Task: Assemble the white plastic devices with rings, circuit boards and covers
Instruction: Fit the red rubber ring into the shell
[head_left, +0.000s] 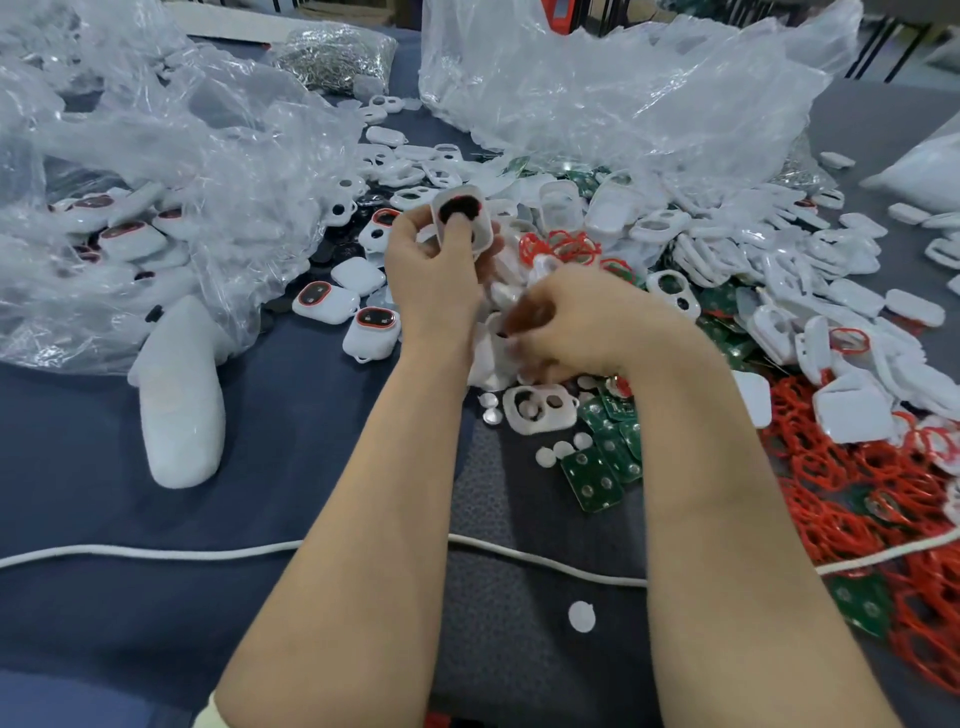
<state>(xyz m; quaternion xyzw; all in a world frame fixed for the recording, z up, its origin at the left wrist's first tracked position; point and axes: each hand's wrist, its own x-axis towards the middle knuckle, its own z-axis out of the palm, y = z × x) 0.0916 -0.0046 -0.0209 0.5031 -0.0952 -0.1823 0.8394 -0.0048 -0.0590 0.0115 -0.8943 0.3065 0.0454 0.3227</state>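
Left hand (436, 270) raised, fingers and thumb curled round a white device (460, 215). Its dark, red-edged opening faces the camera.

Right hand (576, 322) sits just below and right of that grip, knuckles up, fingers curled over a heap of white parts. It is blurred, so I cannot tell whether it holds anything.

Red rings (566, 247) lie loose just right of the held device. A two-hole cover (540, 408) and green circuit boards (597, 483) lie nearer the person than the right hand. Closed devices (371, 332) lie left of the left wrist.
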